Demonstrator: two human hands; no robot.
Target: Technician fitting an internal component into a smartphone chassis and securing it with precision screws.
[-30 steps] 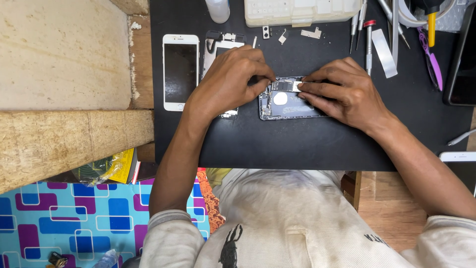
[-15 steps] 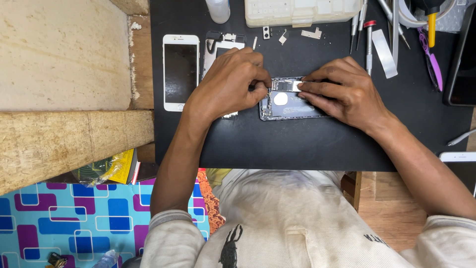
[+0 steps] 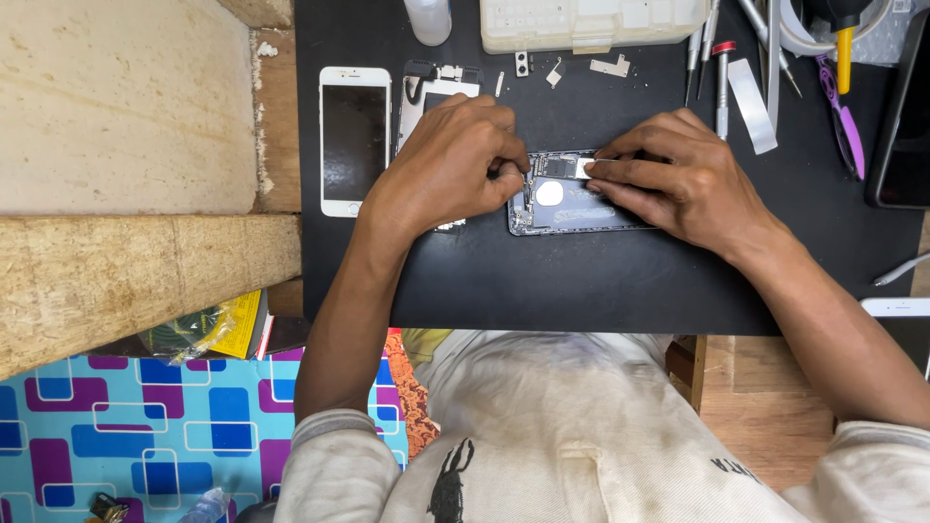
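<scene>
An opened phone body (image 3: 567, 199) with bare inner parts lies on the black work mat (image 3: 581, 281). My left hand (image 3: 450, 160) rests at its left end, fingers curled and pinched against the edge; whether a small tool is between them I cannot tell. My right hand (image 3: 673, 179) lies over the right half and presses a small pale part down on the top edge with its fingertips. A white phone screen (image 3: 355, 140) lies face up left of my left hand. Another opened phone part (image 3: 436, 87) is partly hidden behind that hand.
A pale plastic parts box (image 3: 591, 21) and a white bottle (image 3: 428, 19) stand at the back. Screwdrivers and tweezers (image 3: 722, 68), a yellow-handled tool (image 3: 845, 53) and a purple tool (image 3: 849, 131) lie back right. A dark phone (image 3: 901, 126) lies far right. Wooden boards (image 3: 126, 194) border the left.
My left hand has shifted slightly right along the phone's left end. My right hand stays on the phone's top edge.
</scene>
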